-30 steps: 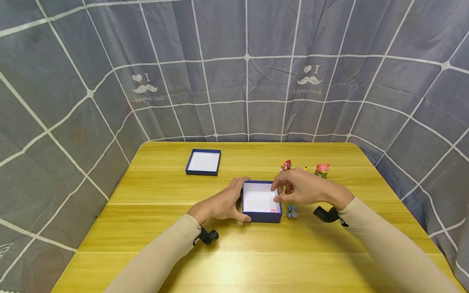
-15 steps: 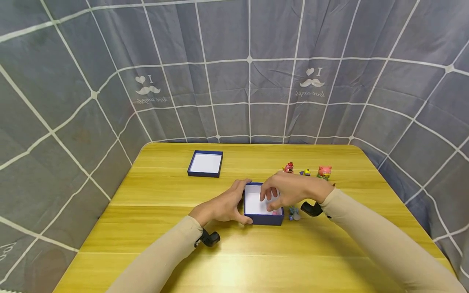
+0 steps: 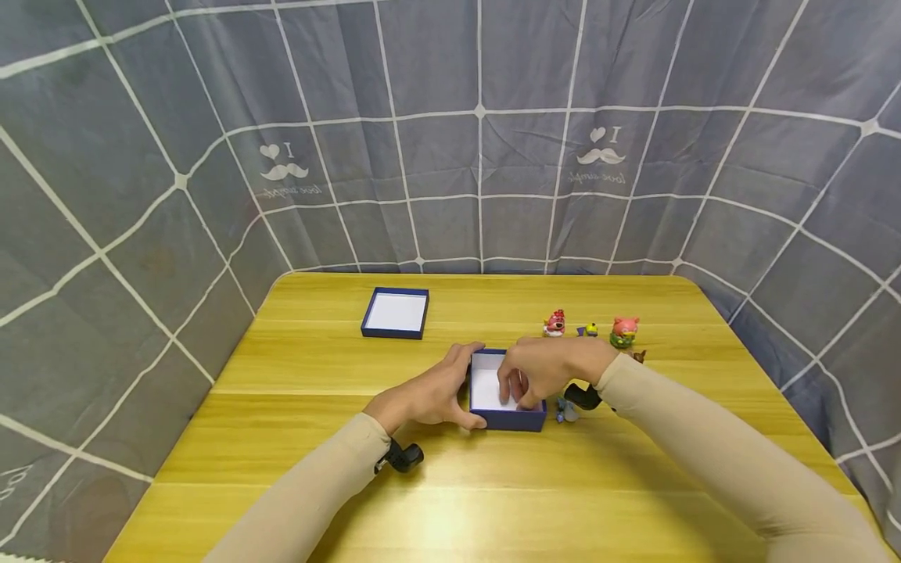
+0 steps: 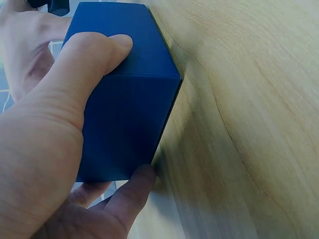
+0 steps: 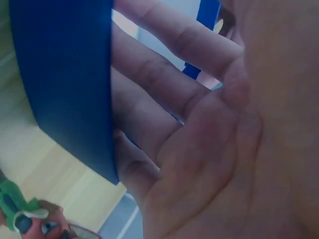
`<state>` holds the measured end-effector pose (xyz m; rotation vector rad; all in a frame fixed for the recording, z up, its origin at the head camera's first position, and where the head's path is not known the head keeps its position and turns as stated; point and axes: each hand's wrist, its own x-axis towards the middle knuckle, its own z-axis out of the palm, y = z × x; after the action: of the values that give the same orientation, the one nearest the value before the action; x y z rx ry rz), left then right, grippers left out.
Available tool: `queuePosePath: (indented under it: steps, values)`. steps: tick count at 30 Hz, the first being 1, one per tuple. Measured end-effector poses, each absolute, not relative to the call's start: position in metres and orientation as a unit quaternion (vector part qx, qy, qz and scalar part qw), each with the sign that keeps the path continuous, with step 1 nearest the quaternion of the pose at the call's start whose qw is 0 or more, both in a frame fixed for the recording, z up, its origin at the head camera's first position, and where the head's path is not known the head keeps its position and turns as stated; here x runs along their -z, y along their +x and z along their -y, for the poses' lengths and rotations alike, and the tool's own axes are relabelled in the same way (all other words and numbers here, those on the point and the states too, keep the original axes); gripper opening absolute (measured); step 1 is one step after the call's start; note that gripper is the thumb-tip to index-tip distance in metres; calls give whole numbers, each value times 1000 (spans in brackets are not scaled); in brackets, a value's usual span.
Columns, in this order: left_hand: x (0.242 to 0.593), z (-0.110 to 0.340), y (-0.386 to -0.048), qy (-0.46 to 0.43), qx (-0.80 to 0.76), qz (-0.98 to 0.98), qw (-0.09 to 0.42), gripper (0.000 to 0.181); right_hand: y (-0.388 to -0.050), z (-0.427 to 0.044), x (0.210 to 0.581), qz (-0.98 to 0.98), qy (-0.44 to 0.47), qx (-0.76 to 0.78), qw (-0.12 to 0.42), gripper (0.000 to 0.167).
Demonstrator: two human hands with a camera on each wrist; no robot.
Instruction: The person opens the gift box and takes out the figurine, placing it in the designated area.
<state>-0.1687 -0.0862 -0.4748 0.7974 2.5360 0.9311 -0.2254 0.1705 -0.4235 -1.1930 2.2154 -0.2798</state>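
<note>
A small open-topped box (image 3: 514,421), dark blue outside and white within, stands on the table. My left hand (image 3: 432,391) grips its left side, the thumb (image 4: 107,50) on the near wall and the other fingers round the far one. My right hand (image 3: 549,367) reaches over the right wall, its curled fingers down inside the box. The right wrist view shows these fingers passing behind the blue wall, which hides their tips. Whether they hold anything cannot be seen. A blue-grey figurine (image 3: 568,411) stands just outside the box's right wall, below the right wrist.
The matching blue lid (image 3: 396,311) lies inside up, farther back on the left. Beyond my right hand stand a red figurine (image 3: 554,322), a yellow one (image 3: 590,331), a pink one (image 3: 624,331) and a partly hidden brown one (image 3: 639,356). A grey curtain (image 3: 436,156) hangs behind the table.
My right hand has moved left from the box's right edge and lowered into it, covering the small pink thing seen earlier in the near right corner. The left hand keeps its grip.
</note>
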Motion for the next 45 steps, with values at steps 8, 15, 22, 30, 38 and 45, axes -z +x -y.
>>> queuePosePath:
  steps: [8, 15, 22, 30, 38, 45]
  values:
    - [477, 85, -166, 282, -325, -888, 162, 131, -223, -164, 431, -826, -453, 84, 325, 29]
    - [474, 86, -167, 283, -327, -888, 159, 131, -225, -163, 430, -819, -462, 85, 329, 26]
    - [473, 86, -168, 282, -325, -888, 162, 132, -223, -166, 427, -817, -459, 123, 328, 25]
    - [472, 85, -168, 282, -325, -888, 159, 131, -220, -172, 428, -814, -463, 160, 314, 20]
    - [473, 85, -168, 282, -323, -889, 163, 131, -219, -177, 432, -812, -460, 193, 303, 18]
    - [473, 84, -169, 281, -321, -890, 163, 132, -218, -179, 432, -816, -478, 194, 261, 15]
